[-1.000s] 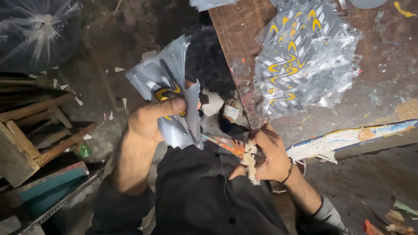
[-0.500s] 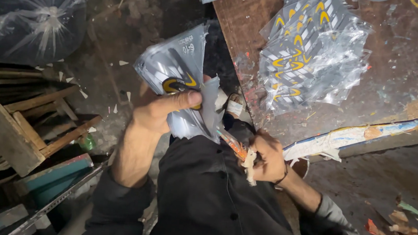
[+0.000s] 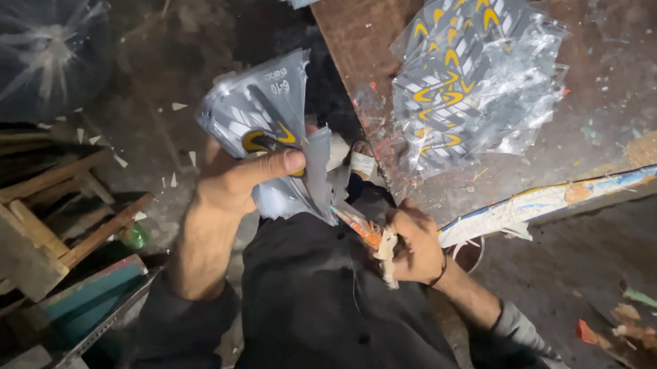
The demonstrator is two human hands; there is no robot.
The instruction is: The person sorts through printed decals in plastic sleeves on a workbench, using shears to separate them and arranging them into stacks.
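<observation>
Two bare hands work close together above the person's dark lap. The left hand (image 3: pixel 233 186) clamps a fanned stack of grey plastic packets (image 3: pixel 267 124) with yellow markings, thumb pressed across the front, held up left of the table edge. The right hand (image 3: pixel 416 247) is clenched around a cutting tool with an orange, cloth-wrapped handle (image 3: pixel 371 236), just right of the stack's lower corner. Farther right, a heap of matching packets (image 3: pixel 472 79) lies on the worn brown table (image 3: pixel 361 27). Wooden frames (image 3: pixel 29 227) sit at near left.
</observation>
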